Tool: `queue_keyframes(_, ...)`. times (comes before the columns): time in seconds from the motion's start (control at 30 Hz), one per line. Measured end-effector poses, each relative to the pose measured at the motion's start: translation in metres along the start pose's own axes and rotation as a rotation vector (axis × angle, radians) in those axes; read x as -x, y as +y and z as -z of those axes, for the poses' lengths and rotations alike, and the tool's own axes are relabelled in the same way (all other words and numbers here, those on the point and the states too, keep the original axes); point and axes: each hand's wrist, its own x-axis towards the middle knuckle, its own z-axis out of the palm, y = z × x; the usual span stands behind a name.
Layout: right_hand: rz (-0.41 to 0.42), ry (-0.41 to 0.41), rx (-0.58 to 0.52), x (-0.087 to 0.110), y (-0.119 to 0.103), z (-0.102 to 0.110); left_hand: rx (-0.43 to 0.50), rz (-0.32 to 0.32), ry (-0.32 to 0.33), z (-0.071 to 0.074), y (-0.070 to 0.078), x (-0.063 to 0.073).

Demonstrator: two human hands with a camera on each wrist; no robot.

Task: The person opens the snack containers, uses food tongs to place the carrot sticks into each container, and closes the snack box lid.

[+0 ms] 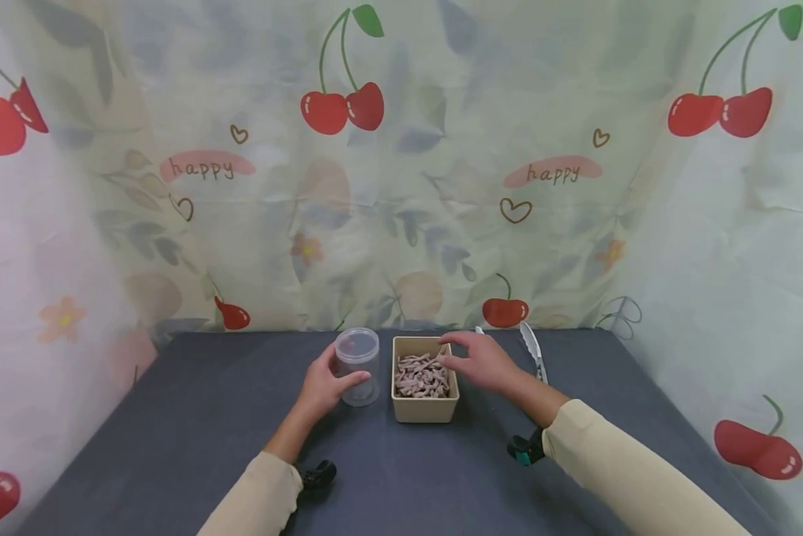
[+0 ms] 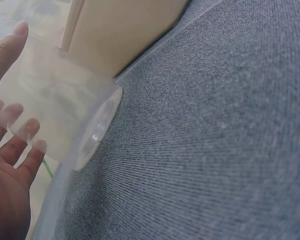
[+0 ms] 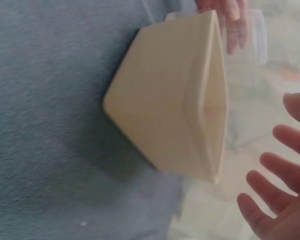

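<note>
Clear jar point(image 1: 368, 372) stands upright on the worktop point(image 1: 401, 476), just left of a beige box point(image 1: 424, 411), with a narrow gap between the two. Of the hands, the left hand point(image 1: 330, 383) is curved around the jar, thumb across the near side and fingers at the far side; how firmly it grips cannot be told. The right hand point(image 1: 481, 361) is above the right side of the box, its fingers spread and slightly bent in the right wrist view, with nothing in its hold. Thin, pale pinkish strips point(image 1: 423, 378) lie in a loose heap inside the box. Tongs point(image 1: 532, 346) lie beyond the right forearm, which hides part of them. Cream sleeves point(image 1: 642, 461) cover both forearms, and a black device point(image 1: 318, 475) shows at the left wrist. Behind the worktop hangs a curtain point(image 1: 401, 186) printed with cherries, leaves and the word "happy".
</note>
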Motion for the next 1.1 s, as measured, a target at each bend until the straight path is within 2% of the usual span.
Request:
queue_keyframes(0.23,0.029,-0.016,0.027,-0.015,-0.023,0.005,0.007,-0.012,0.000,0.002,-0.002,0.000)
queue_keyframes(0.57,0.084,0.153,-0.115,-0.036,-0.038,-0.014,-0.002,-0.025,0.015,0.000,-0.003,-0.002)
queue_keyframes(0.73,0.108,0.197,-0.164,-0.041,-0.039,-0.029,0.002,-0.019,0.015,-0.001,-0.002,-0.001)
queue_keyframes(0.93,0.088,0.182,-0.209,-0.049,-0.046,-0.043,0.014,-0.018,0.009,-0.001,-0.002,0.000)
queue_keyframes(1.1,0.133,0.149,-0.213,-0.055,-0.053,-0.054,0.019,-0.023,0.011,-0.002,-0.003,-0.001)
